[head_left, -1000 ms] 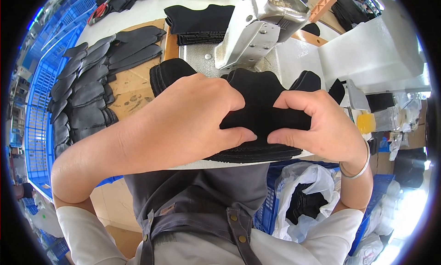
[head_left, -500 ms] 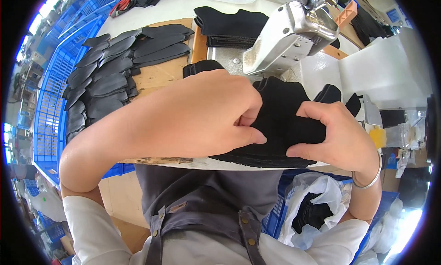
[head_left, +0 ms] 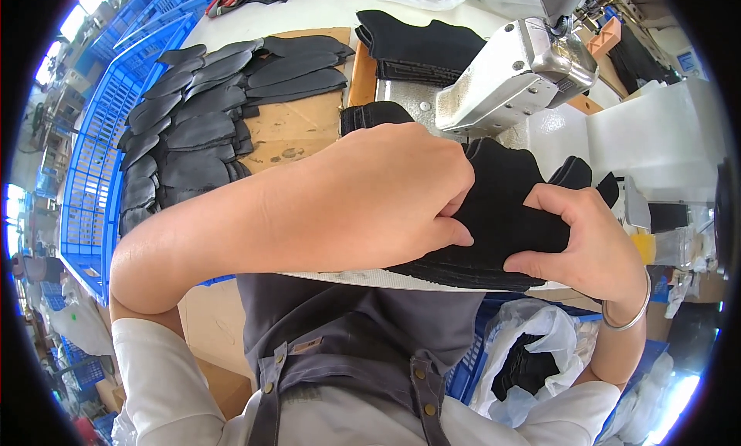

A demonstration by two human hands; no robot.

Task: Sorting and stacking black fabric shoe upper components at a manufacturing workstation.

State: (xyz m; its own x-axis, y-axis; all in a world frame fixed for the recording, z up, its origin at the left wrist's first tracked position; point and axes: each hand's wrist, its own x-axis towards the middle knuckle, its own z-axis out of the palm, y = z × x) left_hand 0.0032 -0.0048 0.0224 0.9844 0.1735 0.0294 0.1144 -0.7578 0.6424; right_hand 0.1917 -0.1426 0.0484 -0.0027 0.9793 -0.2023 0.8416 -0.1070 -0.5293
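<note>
A stack of black cut fabric pieces (head_left: 502,206) with wavy edges lies at the table's front edge, below the sewing machine head (head_left: 509,71). My left hand (head_left: 409,195) reaches across from the left, its fingers curled and its thumb resting on the top piece; the fingertips are mostly hidden. At the stack's right end, my right hand (head_left: 590,241) grips the fabric, thumb at the near side and index finger at the far side. More black fabric (head_left: 378,115) shows behind my left hand, and another black piece (head_left: 573,172) sticks out beyond my right hand.
Another pile of black fabric (head_left: 421,44) stands beside the machine. Overlapping dark curved pieces (head_left: 193,125) cover cardboard (head_left: 293,129) at left, next to a blue crate (head_left: 93,183). Red-handled scissors (head_left: 225,0) lie far back. A lined bin (head_left: 540,322) below holds black pieces.
The whole view has shifted, so the table and machine appear slightly farther right and lower. Both hands keep nearly the same grip and place on the black stack.
</note>
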